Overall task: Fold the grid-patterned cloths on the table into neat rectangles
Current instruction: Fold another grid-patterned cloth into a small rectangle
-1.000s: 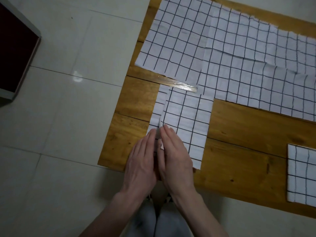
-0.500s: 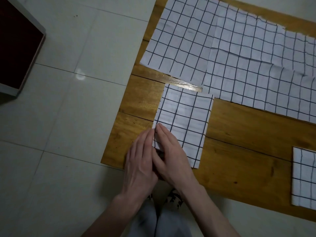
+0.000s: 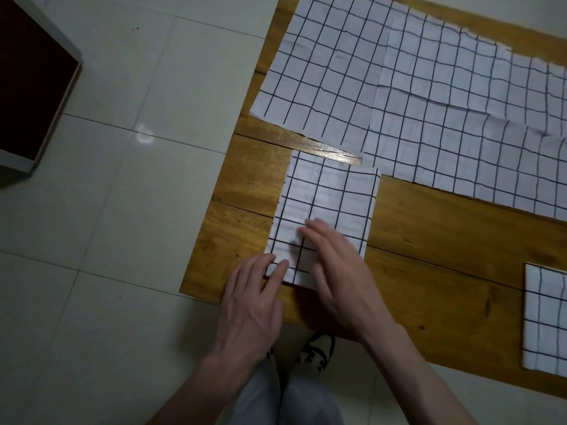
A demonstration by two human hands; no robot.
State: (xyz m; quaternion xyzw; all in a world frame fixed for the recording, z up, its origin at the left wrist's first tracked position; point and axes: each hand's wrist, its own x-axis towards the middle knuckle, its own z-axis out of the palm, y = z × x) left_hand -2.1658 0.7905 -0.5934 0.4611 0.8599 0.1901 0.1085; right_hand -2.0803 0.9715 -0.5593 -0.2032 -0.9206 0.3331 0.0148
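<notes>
Four grid cloths lie on the wooden table (image 3: 429,240). The biggest, an unfolded sheet (image 3: 475,127), spreads across the far right, its left edge overlapping a second flat sheet (image 3: 322,65) at the far left. A folded rectangle (image 3: 328,216) sits at the near left corner under my hands, and another folded one (image 3: 546,320) rests at the near right edge, partly out of view. A second ago a loose flap stood open along the left side of the near-left rectangle; now it lies closed and flat. My right hand (image 3: 340,280) has slid right and away from my left, fingers straight and slightly spread, pressing the cloth's near half. My left hand (image 3: 251,305) stays at the near left corner, fingers straight and together, their tips on the corner.
</notes>
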